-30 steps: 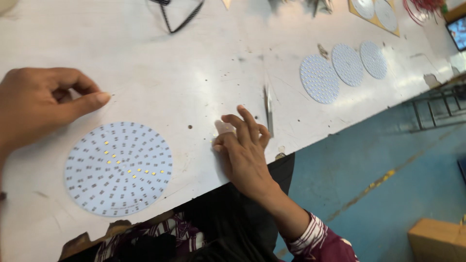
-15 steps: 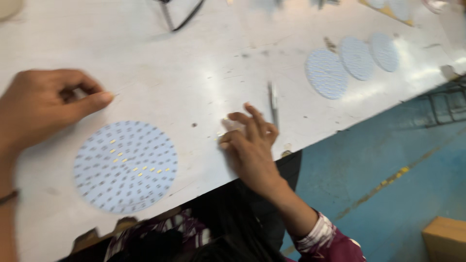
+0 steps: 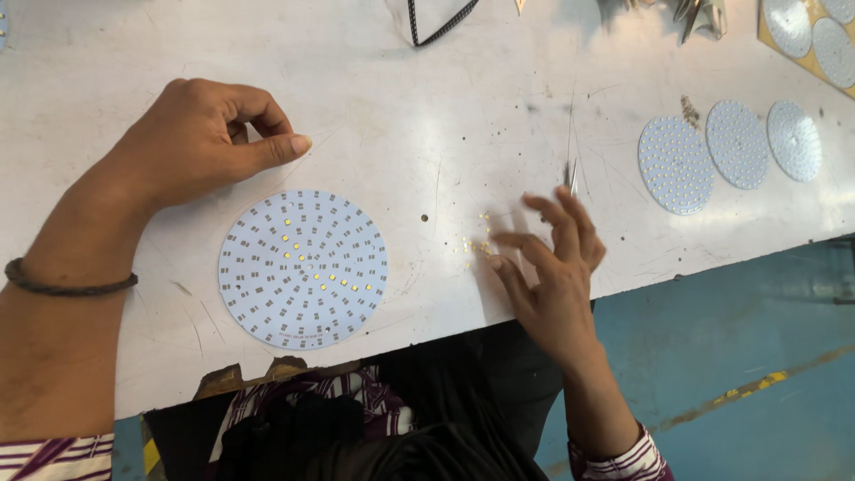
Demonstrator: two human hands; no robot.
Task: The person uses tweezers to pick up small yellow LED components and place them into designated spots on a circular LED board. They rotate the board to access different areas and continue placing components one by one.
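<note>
On my feed the only holder I can find is a yellowish tray [image 3: 764,36] at the far right corner of the white table [image 3: 427,107], with round white boards lying in it; it is cut off by the edge, so I cannot tell how many. Three more filled discs [image 3: 730,147] lie in a row on the bare tabletop, well apart from the hands.

My left hand [image 3: 200,138] rests on the table just above the round white board [image 3: 303,269], curled narrow, thumb pressed toward the bent forefinger; whether anything is pinched there I cannot tell. That board lies flat near the front edge, between the two hands, with a few yellow chips set near its centre and grey pads elsewhere.

My right hand [image 3: 552,267] is spread wide, fingers blurred, its fingertips over a scatter of small yellow chips [image 3: 476,242] on the table. Tweezers [image 3: 570,174] lie just beyond its fingers.

Against the frame from half a second back, the right hand has opened from a flat, closed-finger press into this spread, the loose chips now show beside it, and the left hand holds the same pose above the board
</note>
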